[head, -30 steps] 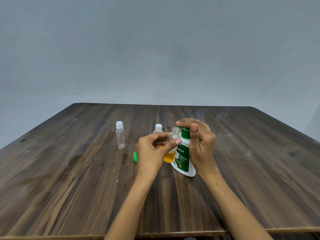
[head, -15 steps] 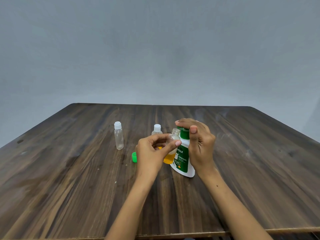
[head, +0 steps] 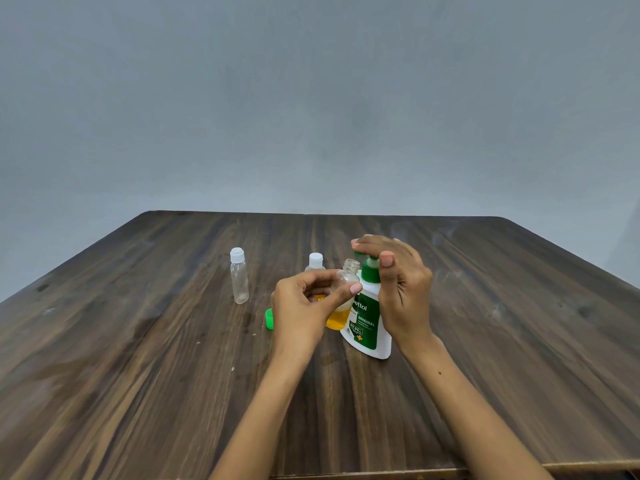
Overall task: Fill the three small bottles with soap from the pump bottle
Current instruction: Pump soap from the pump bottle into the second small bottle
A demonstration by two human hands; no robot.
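The left hand [head: 304,306] pinches the open small bottle [head: 343,292], partly filled, at the pump bottle's [head: 367,320] nine o'clock. The right hand [head: 398,282] presses flat on the pump. Best keep the mouth under the spout, pressing slowly.

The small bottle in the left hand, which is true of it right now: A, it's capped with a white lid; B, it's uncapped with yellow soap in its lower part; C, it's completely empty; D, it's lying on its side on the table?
B: the small bottle gripped by the left hand shows an open threaded neck beside the pump bottle, with yellow liquid in its lower part.
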